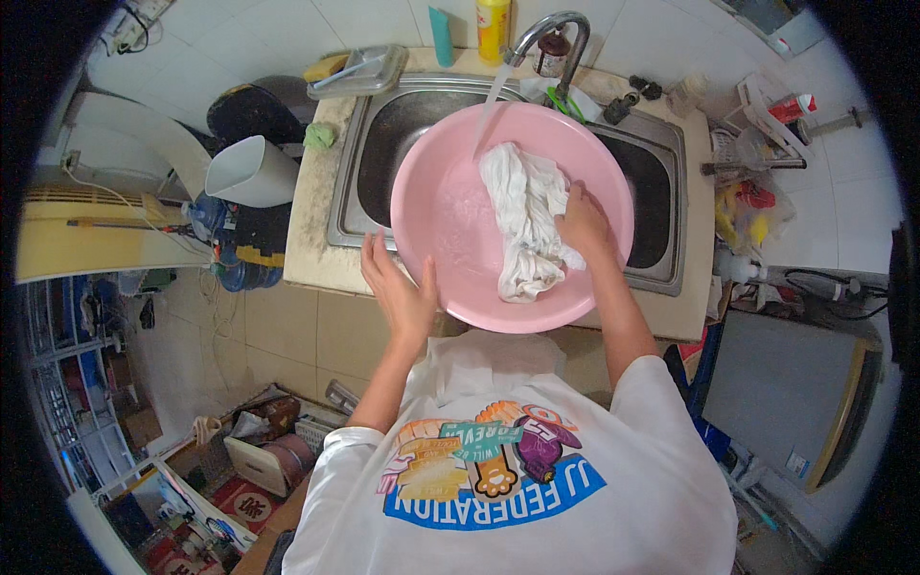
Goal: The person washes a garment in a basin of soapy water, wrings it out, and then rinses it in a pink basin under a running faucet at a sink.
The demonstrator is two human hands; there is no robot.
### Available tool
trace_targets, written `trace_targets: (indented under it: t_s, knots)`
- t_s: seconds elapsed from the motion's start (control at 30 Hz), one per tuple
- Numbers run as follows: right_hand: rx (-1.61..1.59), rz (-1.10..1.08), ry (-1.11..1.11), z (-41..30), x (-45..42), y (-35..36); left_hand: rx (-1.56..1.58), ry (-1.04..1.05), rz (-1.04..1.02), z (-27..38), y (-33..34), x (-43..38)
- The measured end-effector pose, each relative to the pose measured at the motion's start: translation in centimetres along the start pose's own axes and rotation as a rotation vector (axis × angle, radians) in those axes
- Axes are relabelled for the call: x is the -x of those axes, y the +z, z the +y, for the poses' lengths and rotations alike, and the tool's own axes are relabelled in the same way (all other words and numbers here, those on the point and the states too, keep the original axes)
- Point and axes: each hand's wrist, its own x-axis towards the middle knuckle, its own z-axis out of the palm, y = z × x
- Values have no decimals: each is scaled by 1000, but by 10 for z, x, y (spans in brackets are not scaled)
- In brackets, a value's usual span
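Observation:
A round pink plastic basin (453,180) rests across the double-bowl steel sink. Inside it, to the right of its middle, lies a bunched white cloth (528,223). My right hand (586,219) reaches over the basin and grasps the cloth's right side; some fingertips are hidden in the folds. Beside the basin's lower left rim, my left hand (399,291) is held with thumb and fingers apart and nothing in it. From the curved chrome faucet (550,32) a stream of water (492,100) runs into the basin near its back rim.
The steel sink (348,194) is set in a stained pale counter (316,223). Behind it stand a yellow bottle (493,32) and a teal tube (440,37). A clear plastic container (366,72), a green cloth (320,135) and a white bin (251,172) are at the left.

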Motion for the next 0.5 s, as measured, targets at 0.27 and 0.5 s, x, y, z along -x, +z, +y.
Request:
trace_targets:
  t_s: [0.27, 0.5]
  knots:
    - [-154, 78, -223, -25, 2, -25, 485, -148, -350, 29, 161, -44]
    - [-863, -38, -87, 16, -22, -12, 888, -760, -683, -29, 244, -74]
